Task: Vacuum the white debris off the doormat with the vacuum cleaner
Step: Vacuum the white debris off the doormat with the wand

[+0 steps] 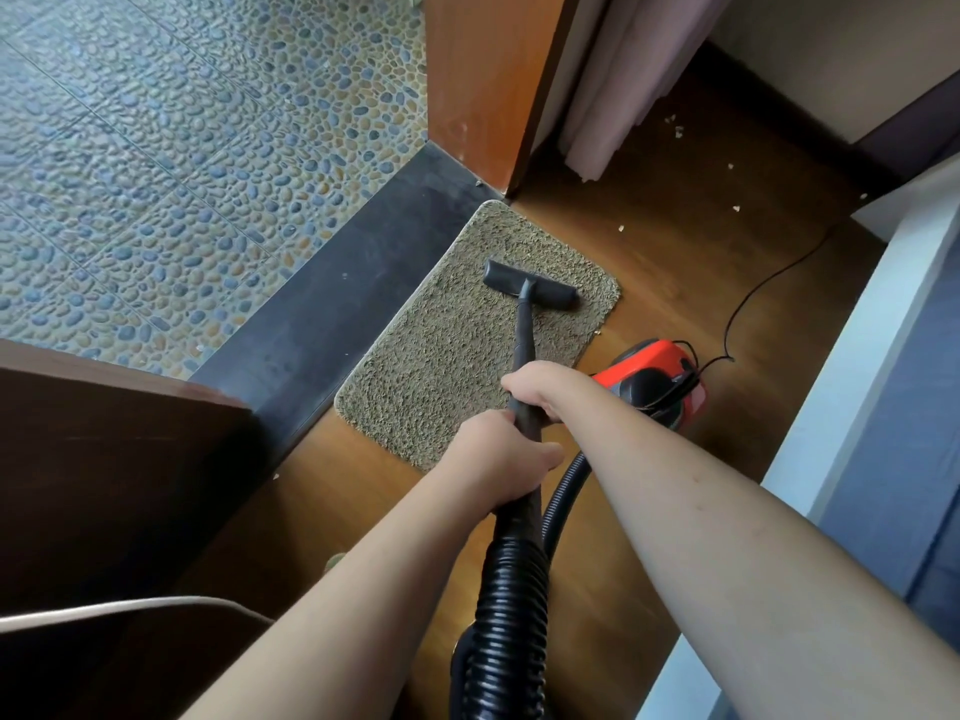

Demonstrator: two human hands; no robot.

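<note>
A shaggy tan doormat [457,350] lies on the wooden floor beside a dark threshold. The black vacuum nozzle [530,284] rests flat on the mat's far right part. Its black wand [524,345] runs back to my hands. My right hand [540,389] grips the wand higher up, and my left hand [498,459] grips it just below, near the ribbed black hose [511,615]. The red and black vacuum body [657,387] stands on the floor right of the mat. A small white fleck [597,332] lies at the mat's right edge.
White debris bits [675,128] are scattered on the wooden floor [675,283] near a pink curtain [618,85]. A black power cord [769,283] curls behind the vacuum. An orange door frame [483,85] stands at the mat's far corner; a dark door [104,459] is at left; pebble tiles [182,148] lie beyond the threshold [332,314].
</note>
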